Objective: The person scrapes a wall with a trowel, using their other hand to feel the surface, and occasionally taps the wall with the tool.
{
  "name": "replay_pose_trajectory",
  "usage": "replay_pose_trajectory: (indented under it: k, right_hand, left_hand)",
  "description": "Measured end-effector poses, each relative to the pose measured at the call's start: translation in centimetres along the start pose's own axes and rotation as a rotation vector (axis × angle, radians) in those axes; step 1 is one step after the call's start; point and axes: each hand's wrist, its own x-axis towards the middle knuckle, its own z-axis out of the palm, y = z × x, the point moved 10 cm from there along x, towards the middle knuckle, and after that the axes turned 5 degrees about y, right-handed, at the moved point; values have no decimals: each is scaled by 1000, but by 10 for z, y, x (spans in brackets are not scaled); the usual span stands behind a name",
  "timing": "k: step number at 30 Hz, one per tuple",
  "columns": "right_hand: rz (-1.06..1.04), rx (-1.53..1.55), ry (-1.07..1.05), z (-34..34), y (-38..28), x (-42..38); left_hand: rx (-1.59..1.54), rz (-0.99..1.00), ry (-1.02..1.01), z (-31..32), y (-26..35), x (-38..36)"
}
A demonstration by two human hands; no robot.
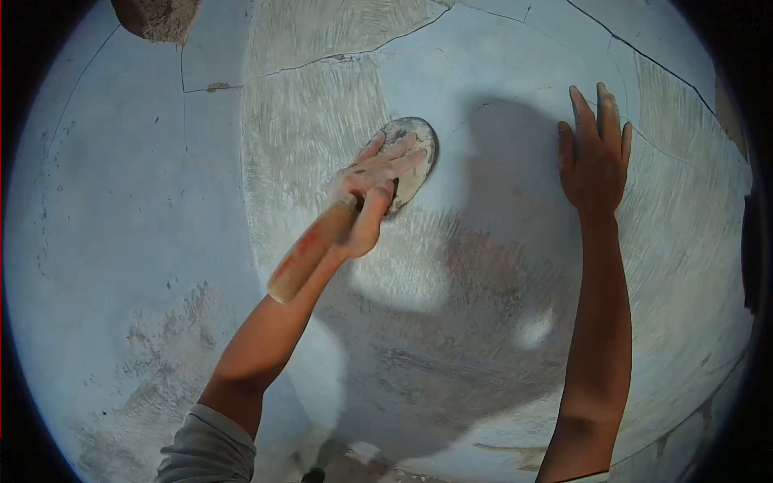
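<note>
My left hand [374, 173] lies over a round-bladed trowel [423, 135], its fingers spread on the plaster-smeared blade. A wooden handle [302, 262] with a reddish mark runs back from under the palm along my forearm. The blade rests against a pale blue surface [443, 68], beside a strip of rough, combed-looking grey plaster [310, 121]. To the right, my right hand [594, 165] lies flat on the same surface with its fingers apart and nothing in it. The blade's underside is hidden.
Dark cracks [322, 59] cross the surface at the top. A rough-edged hole [165, 24] shows at the upper left. Patchy grey plaster [169, 338] marks the lower left. A dark object [316, 473] stands at the bottom edge. A large shadow [515, 161] falls between my hands.
</note>
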Motion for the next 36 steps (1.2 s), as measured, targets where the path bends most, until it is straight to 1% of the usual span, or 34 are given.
replay_pose_trajectory:
  k: [2, 4, 5, 6, 8, 10, 11, 14, 15, 17, 18, 21, 22, 24, 26, 28, 29, 31, 32, 35, 36]
  right_hand:
    - [-3, 10, -1, -2, 0, 1]
    - [-4, 36, 3, -4, -1, 0]
    - [-2, 40, 7, -5, -1, 0]
    - [-1, 45, 12, -5, -1, 0]
    - [-10, 27, 21, -3, -2, -4]
    - [-8, 17, 25, -4, 1, 0]
    - [-1, 29, 13, -6, 0, 0]
    - [16, 46, -14, -2, -2, 0]
    - [15, 46, -21, -2, 0, -1]
    - [4, 61, -11, -3, -1, -2]
    - [-1, 64, -4, -4, -2, -3]
    - [7, 71, -21, -6, -2, -3]
    - [7, 71, -28, -6, -3, -3]
    - [7, 74, -38, -6, -3, -1]
    - [5, 62, -41, -6, -3, -2]
    - [2, 56, -42, -6, -3, -1]
    - [7, 53, -39, -7, -4, -1]
    - [18, 56, -38, -8, -5, -2]
    - [20, 58, -38, -8, -5, -2]
    - [15, 65, -33, -9, -4, 1]
    - [14, 70, -33, -9, -5, 0]
  left_hand:
    - [-42, -52, 6, -1, 4, -3]
    - [-112, -73, 38, 7, 9, -28]
    - [-74, -75, 29, 15, 13, -38]
    - [-57, -33, 93, 16, 19, -42]
    - [-67, -29, 144, 16, 15, -38]
    - [-147, 14, 173, 7, 14, -16]
    - [-160, -3, 156, 5, 14, -11]
    - [-74, -121, 121, 8, 8, -22]
    - [-56, -71, 128, 13, 12, -30]
    - [-52, -111, 157, 24, 9, -56]
    - [-46, -119, 169, 24, 13, -57]
    - [-108, 24, 256, 14, 13, -25]
    - [-78, 49, 298, 10, 1, -10]
    - [-68, -12, 269, -1, 0, 23]
    - [-120, -124, 280, -2, 0, 14]
    - [-161, -136, 308, 5, 10, -9]
    - [-175, -88, 325, 15, 11, -31]
    - [-203, -11, 356, 20, 3, -45]
    - [-221, 22, 375, 21, -8, -44]
    - [-208, 19, 371, 6, -13, 3]
    - [-204, -15, 358, 0, -7, 18]
